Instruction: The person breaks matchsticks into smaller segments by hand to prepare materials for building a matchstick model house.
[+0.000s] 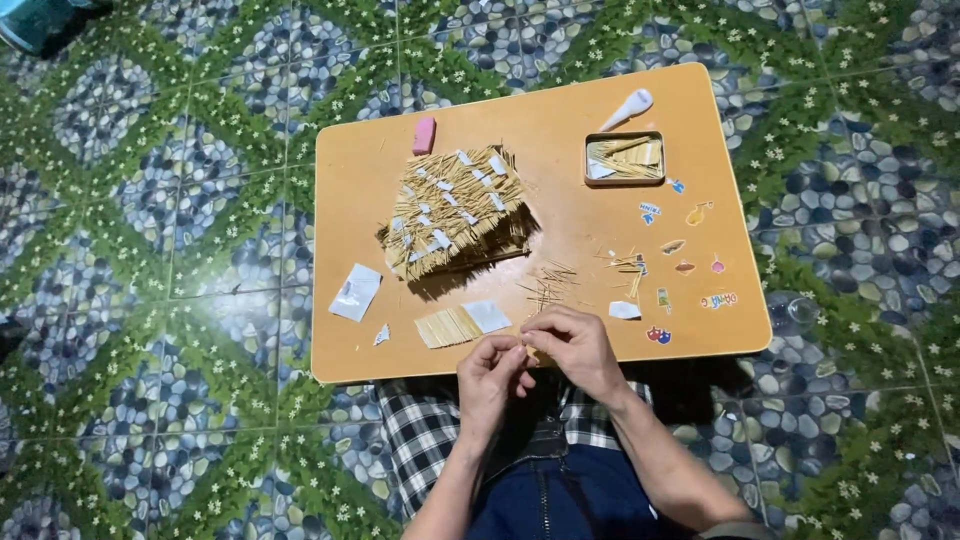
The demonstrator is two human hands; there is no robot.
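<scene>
Small bunch of thin sticks (pixel 527 347) sits pinched btw both hands at the near edge of the counter (pixel 370 180), lower centre of frame; too small to tell how many. Left hand (pixel 490 378) has fingers curled in, tips closed on the bunch's left end; right hand (pixel 578 345) comes over from the right, fingers (pixel 545 325) bent and closed on the same bunch, so the two hands touch at the tips. Just above-left of the hands lies a flat bundle of sticks (pixel 447 327) w/ a white paper slip (pixel 488 316) touching its right side. Just above the hands, loose sticks (pixel 548 284) are scattered, more of them (pixel 628 265) to the right near a small white scrap (pixel 624 310). Centre of the counter carries a big pile of bundles (pixel 455 212), straw-coloured, w/ many white paper bands across it. Left of the pile lies a clear plastic packet (pixel 356 292), a tiny white scrap (pixel 382 335) below it. Pink block (pixel 424 135) at the upper left of the pile. Upper right: shallow tray (pixel 590 160) holding sticks, a white tool (pixel 628 108) just above it. Coloured stickers (pixel 700 260) dot the right side of the counter. Counter is orange-tan, rounded corners, standing on a floor (pixel 150 300) of pebble-and-leaf pattern tile. Person's checked shirt (pixel 420 430) and dark blue trousers (pixel 560 500) show at the bottom centre.
</scene>
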